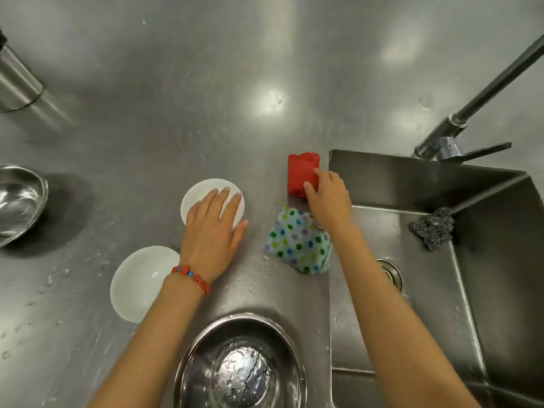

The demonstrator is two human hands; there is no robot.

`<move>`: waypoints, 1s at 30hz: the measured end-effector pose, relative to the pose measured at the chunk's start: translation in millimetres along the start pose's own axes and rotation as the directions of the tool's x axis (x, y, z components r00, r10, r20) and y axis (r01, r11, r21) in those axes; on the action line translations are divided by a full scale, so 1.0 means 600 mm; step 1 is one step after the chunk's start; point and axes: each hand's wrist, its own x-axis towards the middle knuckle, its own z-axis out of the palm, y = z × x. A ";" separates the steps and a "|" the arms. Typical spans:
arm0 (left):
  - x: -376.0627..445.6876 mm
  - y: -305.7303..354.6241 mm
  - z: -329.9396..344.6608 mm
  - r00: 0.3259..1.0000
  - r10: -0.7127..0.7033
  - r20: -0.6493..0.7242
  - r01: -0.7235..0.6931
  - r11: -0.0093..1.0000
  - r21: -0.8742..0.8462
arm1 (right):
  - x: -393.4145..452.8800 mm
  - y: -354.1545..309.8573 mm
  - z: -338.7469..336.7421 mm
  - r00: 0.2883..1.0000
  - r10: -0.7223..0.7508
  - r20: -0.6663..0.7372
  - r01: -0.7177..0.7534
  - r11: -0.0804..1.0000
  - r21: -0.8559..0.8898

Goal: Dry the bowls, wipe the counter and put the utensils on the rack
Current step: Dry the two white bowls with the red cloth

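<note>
Two white bowls lie on the wet steel counter. My left hand rests flat, fingers straight, on the farther white bowl. The nearer white bowl sits partly under my left forearm. My right hand reaches onto a folded red cloth beside the sink, fingertips curling over its near right edge. A polka-dot cloth lies bunched below that hand. A wet steel bowl stands at the front; another steel bowl is at the left edge.
A sink fills the right side, with a dark scouring pad on its back ledge and a tap above. A steel canister stands at the far left. Water drops dot the counter.
</note>
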 end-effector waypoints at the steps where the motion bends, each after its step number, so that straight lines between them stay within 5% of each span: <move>1: 0.003 -0.005 0.005 1.000 0.004 -0.006 -0.004 1.000 -0.007 | 0.015 0.001 0.005 0.999 0.036 0.014 -0.036 0.999 0.003; 12: -0.002 -0.036 0.015 0.998 -0.049 -0.025 0.049 0.999 -0.009 | 0.080 -0.010 0.037 0.981 0.135 0.138 -0.150 0.983 0.102; 16: -0.013 -0.040 0.009 0.997 -0.077 -0.017 0.077 0.996 -0.037 | 0.066 -0.011 0.030 0.982 0.137 0.133 -0.170 0.943 0.286; 24: -0.060 -0.051 -0.025 0.987 -0.145 -0.064 0.141 0.988 -0.062 | -0.023 -0.063 0.006 0.987 0.096 0.129 -0.159 0.678 0.718; 30: -0.116 -0.088 -0.053 0.970 -0.227 -0.092 0.214 0.968 -0.130 | -0.118 -0.120 0.002 0.973 0.092 0.210 -0.227 0.498 0.837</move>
